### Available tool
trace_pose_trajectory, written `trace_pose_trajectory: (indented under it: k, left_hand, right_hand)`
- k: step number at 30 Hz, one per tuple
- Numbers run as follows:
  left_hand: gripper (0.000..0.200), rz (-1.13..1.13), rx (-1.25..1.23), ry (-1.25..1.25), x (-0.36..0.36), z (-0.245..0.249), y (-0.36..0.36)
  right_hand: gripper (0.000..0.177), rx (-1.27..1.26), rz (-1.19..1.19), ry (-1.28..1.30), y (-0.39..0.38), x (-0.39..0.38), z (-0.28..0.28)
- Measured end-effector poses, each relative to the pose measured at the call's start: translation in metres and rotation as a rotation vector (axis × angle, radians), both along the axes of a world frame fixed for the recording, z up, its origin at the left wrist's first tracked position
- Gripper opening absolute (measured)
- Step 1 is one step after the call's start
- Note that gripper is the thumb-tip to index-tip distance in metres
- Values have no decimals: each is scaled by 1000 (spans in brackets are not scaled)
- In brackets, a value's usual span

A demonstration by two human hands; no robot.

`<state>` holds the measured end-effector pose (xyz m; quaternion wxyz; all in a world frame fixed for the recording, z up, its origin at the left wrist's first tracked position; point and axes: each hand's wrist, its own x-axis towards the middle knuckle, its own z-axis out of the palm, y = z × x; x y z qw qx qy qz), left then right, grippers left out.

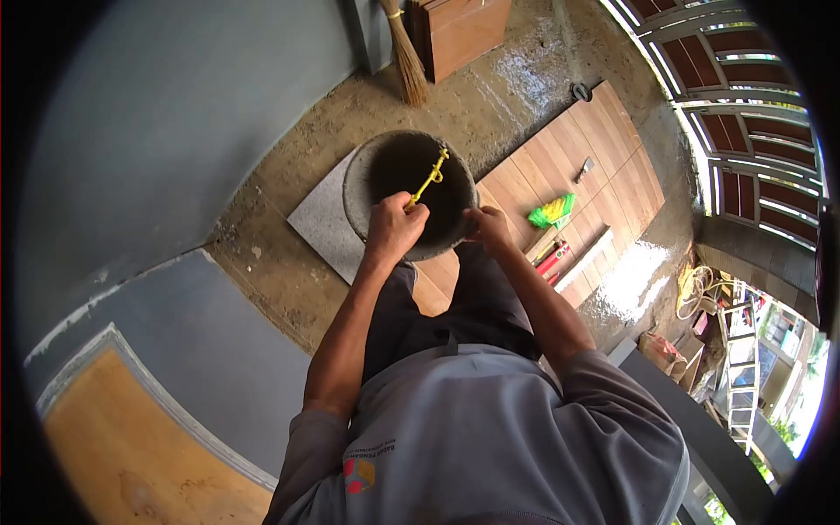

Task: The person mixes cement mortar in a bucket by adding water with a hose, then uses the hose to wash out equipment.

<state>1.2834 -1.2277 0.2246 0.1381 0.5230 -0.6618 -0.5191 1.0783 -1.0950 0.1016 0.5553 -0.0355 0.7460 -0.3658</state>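
A round, grey, cement-stained bucket (354, 199) is in front of my legs, its dark inside facing up toward me. My left hand (396, 229) is closed around the near end of a yellow rope handle (429, 184), which crosses the bucket's mouth to the far rim, with a small knot or loop partway along. At the bucket's near right rim, my right hand (488, 229) is closed, fingers curled at the edge. What lies deep in the bucket is too dark to make out.
Wood-look tiles (516, 179) lie to the right, carrying a green-and-yellow packet (551, 211), a scraper (584, 169) and a red tool (552, 259). A pale tile (322, 219) lies under the bucket's left side. A broom (404, 57) leans by stacked brown boxes (459, 35); a ladder (743, 372) stands right.
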Motion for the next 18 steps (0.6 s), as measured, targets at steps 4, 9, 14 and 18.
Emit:
trace_pose_trajectory:
  k: [4,9,14,18]
  left_hand:
    - [25,-69,-1,12,-71,5,-11]
    - [28,-138,19,-37,-159,3,-26]
    - [36,-179,-6,-52,-246,4,-54]
    - [42,-171,-96,-7,-301,22,-82]
  right_hand:
    - [28,-41,-154,-22,9,-48,20]
    - [26,-36,-185,-55,17,-133,19]
    - [25,-85,-226,-85,-4,-216,36]
    - [23,-103,-174,-48,-36,-274,56]
